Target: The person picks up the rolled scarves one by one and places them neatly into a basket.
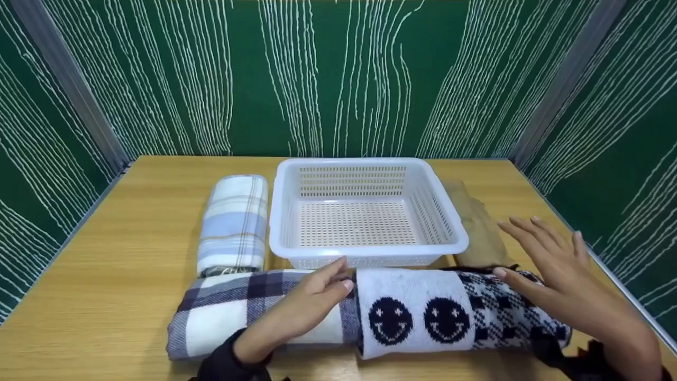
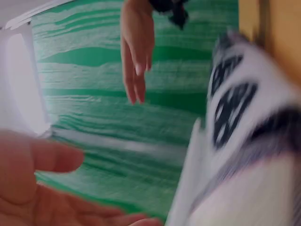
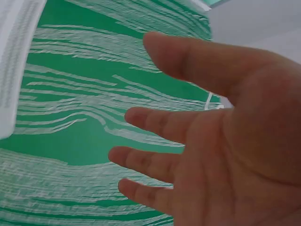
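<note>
Left hand (image 1: 296, 312) rests flat on plaid roll (image 1: 248, 312), right hand (image 1: 555, 264) hovers, fingers spread, over smiley roll (image 1: 423, 312); basket (image 1: 365, 248) empty, all rolls on tabletop (image 1: 106, 296)

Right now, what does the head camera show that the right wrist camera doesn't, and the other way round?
Only the head view shows the wooden table, the smiley towel roll, the dark plaid roll, the pale blue plaid roll, the tan cloth and the left hand resting on the dark plaid roll. Only the right wrist view shows the right hand's palm close up, fingers spread and holding nothing. Both show the right hand, the white basket and the green striped wall.
</note>
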